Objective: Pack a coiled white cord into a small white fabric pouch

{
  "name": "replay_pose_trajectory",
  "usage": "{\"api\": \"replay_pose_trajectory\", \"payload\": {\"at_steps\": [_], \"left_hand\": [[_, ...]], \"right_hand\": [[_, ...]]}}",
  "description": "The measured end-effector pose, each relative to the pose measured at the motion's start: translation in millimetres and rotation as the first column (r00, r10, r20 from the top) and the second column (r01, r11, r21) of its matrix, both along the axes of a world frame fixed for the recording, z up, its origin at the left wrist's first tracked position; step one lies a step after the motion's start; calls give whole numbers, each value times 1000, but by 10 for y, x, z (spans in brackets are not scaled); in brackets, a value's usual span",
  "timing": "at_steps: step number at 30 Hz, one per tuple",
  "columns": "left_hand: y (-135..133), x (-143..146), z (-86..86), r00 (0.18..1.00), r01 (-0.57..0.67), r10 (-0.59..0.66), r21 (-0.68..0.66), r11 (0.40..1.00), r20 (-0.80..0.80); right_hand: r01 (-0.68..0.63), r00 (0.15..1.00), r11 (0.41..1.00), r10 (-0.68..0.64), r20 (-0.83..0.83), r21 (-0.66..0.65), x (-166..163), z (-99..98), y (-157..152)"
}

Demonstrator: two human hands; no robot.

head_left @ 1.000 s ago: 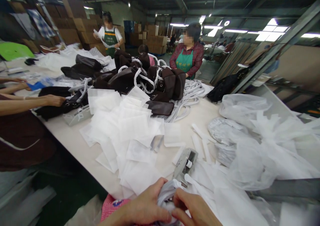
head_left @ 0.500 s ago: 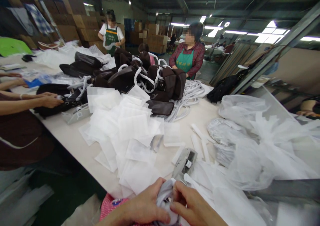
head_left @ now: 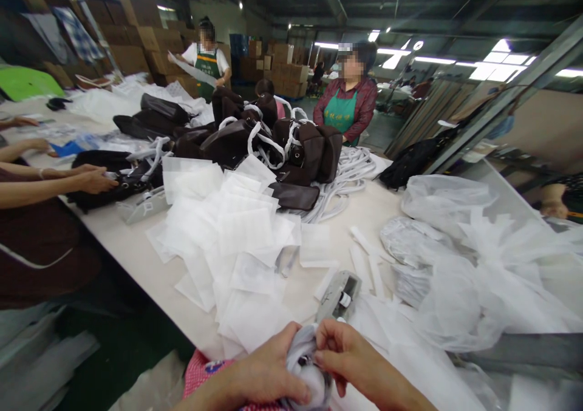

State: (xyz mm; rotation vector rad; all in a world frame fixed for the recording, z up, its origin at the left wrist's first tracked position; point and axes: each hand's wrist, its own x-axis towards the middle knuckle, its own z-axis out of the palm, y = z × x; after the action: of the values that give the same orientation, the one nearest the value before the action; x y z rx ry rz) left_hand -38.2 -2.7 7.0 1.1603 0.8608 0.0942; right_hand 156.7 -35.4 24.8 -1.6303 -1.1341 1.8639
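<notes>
At the far left a co-worker's hand point(head_left: 93, 180) rests on a black bag point(head_left: 98, 183) on the table point(head_left: 136, 256). A spread of white sheets point(head_left: 228, 229) covers the middle. At the near edge the left hand point(head_left: 268, 371) has its fingers curled around a bunched grey-white cloth point(head_left: 306, 365); the right hand point(head_left: 348, 356) pinches the cloth's top between thumb and fingertips. Just beyond lies a grey tool point(head_left: 339, 292).

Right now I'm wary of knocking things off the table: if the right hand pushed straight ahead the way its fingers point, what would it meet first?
The right hand points left into the white bundle it pinches, with the left hand right behind.
</notes>
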Motion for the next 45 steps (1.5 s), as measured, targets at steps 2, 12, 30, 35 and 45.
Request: {"api": "replay_pose_trajectory", "payload": {"at_steps": [2,12,30,35,45], "left_hand": [[-10,-1,-41,1000,-12,12,0,1000,21],[-16,51,8,995,-67,71,-50,996,66],[-10,3,-55,992,-62,72,-89,994,103],[22,30,57,990,-36,52,-124,992,134],[82,-18,-47,977,-2,50,-227,974,209]], "right_hand": [[62,997,998,-63,-43,-29,-16,-22,-19],[119,992,991,-115,-61,67,-238,-65,-178],[-335,940,697,201,275,634,90,-200,-362],[-553,814,619,259,520,558,135,-62,-385],[-675,729,530,370,577,513,138,102,-156]]}}
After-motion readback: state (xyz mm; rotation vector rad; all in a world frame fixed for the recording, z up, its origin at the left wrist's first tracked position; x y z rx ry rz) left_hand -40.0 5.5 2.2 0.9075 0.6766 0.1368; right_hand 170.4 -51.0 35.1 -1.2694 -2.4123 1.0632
